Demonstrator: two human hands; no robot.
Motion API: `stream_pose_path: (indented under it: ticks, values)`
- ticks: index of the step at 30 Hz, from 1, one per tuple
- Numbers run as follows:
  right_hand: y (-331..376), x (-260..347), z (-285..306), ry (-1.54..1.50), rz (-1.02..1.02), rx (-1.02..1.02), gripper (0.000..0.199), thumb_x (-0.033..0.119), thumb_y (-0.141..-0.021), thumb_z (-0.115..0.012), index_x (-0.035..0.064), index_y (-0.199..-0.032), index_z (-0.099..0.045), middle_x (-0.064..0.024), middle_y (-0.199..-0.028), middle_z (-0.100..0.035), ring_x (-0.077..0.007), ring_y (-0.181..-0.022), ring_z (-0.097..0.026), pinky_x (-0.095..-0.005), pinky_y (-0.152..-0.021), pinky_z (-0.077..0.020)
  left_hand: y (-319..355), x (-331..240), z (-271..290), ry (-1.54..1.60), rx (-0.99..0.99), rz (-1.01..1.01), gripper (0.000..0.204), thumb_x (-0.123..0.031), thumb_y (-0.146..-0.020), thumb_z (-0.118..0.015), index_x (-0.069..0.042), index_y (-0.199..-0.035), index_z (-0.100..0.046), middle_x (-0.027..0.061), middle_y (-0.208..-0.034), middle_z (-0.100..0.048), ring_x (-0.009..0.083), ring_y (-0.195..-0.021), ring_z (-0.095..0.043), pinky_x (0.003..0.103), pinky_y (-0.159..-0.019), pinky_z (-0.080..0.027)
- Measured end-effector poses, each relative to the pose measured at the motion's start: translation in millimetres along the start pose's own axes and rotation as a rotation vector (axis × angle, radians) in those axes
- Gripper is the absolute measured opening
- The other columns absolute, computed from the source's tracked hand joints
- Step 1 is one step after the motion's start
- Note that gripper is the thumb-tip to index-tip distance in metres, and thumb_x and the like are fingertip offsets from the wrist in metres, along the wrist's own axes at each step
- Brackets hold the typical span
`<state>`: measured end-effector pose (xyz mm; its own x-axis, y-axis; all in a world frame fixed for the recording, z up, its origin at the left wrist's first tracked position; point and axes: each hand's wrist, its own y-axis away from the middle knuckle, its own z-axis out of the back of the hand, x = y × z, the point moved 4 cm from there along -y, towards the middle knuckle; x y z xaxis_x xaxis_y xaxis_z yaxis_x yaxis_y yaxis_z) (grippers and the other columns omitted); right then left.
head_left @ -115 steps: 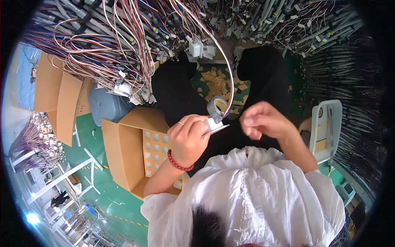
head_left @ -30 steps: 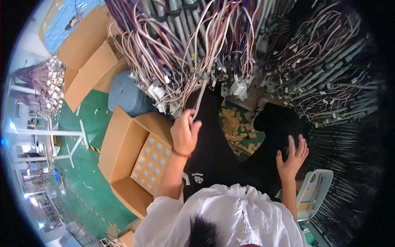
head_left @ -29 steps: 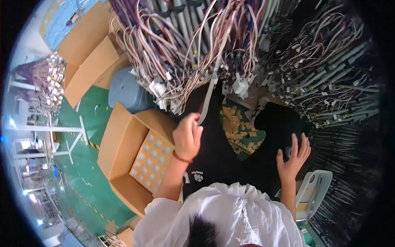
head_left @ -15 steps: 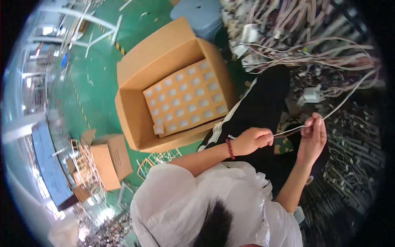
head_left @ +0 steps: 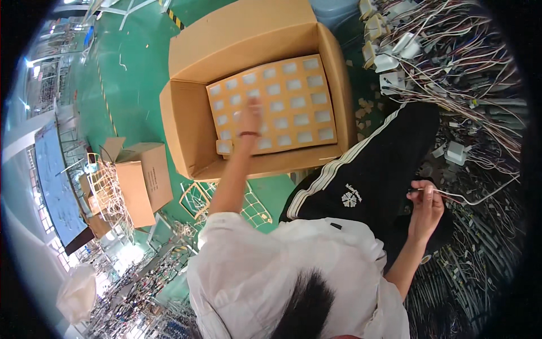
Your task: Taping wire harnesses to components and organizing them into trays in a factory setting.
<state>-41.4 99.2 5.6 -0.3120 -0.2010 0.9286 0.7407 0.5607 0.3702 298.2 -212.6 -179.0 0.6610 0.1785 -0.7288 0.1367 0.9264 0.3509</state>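
My left hand [head_left: 250, 117], wearing a dark red bracelet, is over an orange-yellow grid insert [head_left: 284, 87] with rows of pale square cells. Motion smears its fingers, so I cannot tell what they hold or whether they touch the insert. That insert lies inside a large open cardboard box [head_left: 183, 133]. On the other side, beside my dark trouser leg, my right hand [head_left: 426, 212] pinches a thin white cable [head_left: 474, 202] near a small dark end. From there the cable runs off to the right, over other wires.
Bundled cables with white connectors [head_left: 454, 152] crowd the right side. Behind the box stands a blue-grey plastic stool [head_left: 337, 12]. At left are a smaller carton [head_left: 135, 183], a wire-like frame [head_left: 257, 209] on the green floor and a blue panel [head_left: 59, 181].
My left hand has left the cable and swung left and forward over the box. My right hand has lowered slightly and keeps hold of the cable. The whole view has shifted.
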Motion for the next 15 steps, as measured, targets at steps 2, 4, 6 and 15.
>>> stream_pose_path:
  ticks: [2, 4, 6, 15]
  values:
    - [4, -8, 15, -0.059, -0.087, 0.014, 0.023, 0.021, -0.094, -0.056, -0.0002, -0.098, -0.064, -0.009, -0.088, -0.066, -0.0096, -0.07, -0.062, -0.0255, -0.065, -0.0552, -20, 103, 49, -0.74, -0.028, -0.039, 0.035, -0.003, -0.083, -0.047, -0.007, -0.116, -0.059, 0.0181, -0.117, -0.059, 0.0324, -0.113, -0.053, 0.041, -0.098, -0.041]
    - [8, -13, 17, -0.119, -0.15, -0.002, 0.018, 0.015, -0.092, -0.058, 0.0003, -0.101, -0.063, -0.009, -0.089, -0.066, -0.0103, -0.072, -0.063, -0.0256, -0.068, -0.0561, -6, 202, 84, -1.116, 0.184, 0.256, 0.049, -0.022, -0.083, -0.059, -0.017, -0.13, -0.048, 0.0117, -0.134, -0.046, 0.0294, -0.125, -0.043, 0.04, -0.104, -0.037]
    - [19, -21, 25, -0.146, -0.24, -0.094, 0.016, 0.009, -0.09, -0.059, 0.0003, -0.103, -0.062, -0.0101, -0.091, -0.066, -0.0109, -0.073, -0.064, -0.0262, -0.07, -0.0565, 10, 172, 62, -1.038, 0.333, 0.424, 0.059, -0.037, -0.08, -0.062, -0.02, -0.134, -0.043, 0.0067, -0.143, -0.039, 0.0295, -0.132, -0.035, 0.043, -0.105, -0.035]
    - [26, 8, 12, 0.068, -0.093, -0.121, 0.011, -0.004, -0.083, -0.061, -0.0024, -0.094, -0.064, -0.0128, -0.089, -0.068, -0.0159, -0.078, -0.065, -0.026, -0.069, -0.0537, -3, 176, 44, -0.848, 0.143, 0.243, 0.029, -0.023, -0.083, -0.058, -0.007, -0.107, -0.061, 0.0155, -0.105, -0.062, 0.0322, -0.096, -0.061, 0.044, -0.08, -0.051]
